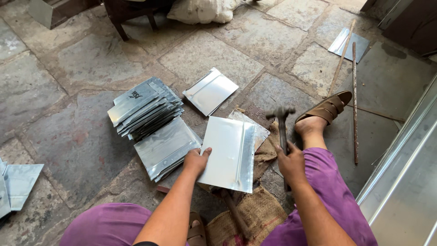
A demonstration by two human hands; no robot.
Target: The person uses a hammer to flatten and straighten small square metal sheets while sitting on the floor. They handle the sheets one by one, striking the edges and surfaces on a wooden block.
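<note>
Purple-clad knees (107, 225) frame the bottom of the view, and between them a piece of burlap sacking (261, 214) is spread on the stone floor (82, 146); a sandalled foot (196, 232) shows at the lower edge; the other foot is stretched out to the right in a brown sandal (328, 107).

A folded sheet-metal panel (230, 152) is held over the sacking by the left hand (196, 160); the fingers are curled over the panel's left edge with the thumb laid on its upper face, so the panel is pinched at that edge and extends rightward and away from the hand; a raised crease is seen running down the panel near its right side.

A hammer (282, 132) is gripped by the right hand (291, 164); the fingers are wrapped shut around the handle, and the dark head is raised just beyond the panel's upper right corner, near it; whether it touches cannot be told.

Just left of the left hand a low pile of similar panels (166, 148) is laid; beyond it a taller fanned stack (143, 107) is seen; a single panel (210, 91) lies apart further back; two long rods (354, 100) rest on the floor at the right; large metal sheeting (405, 191) is propped at the right edge.
</note>
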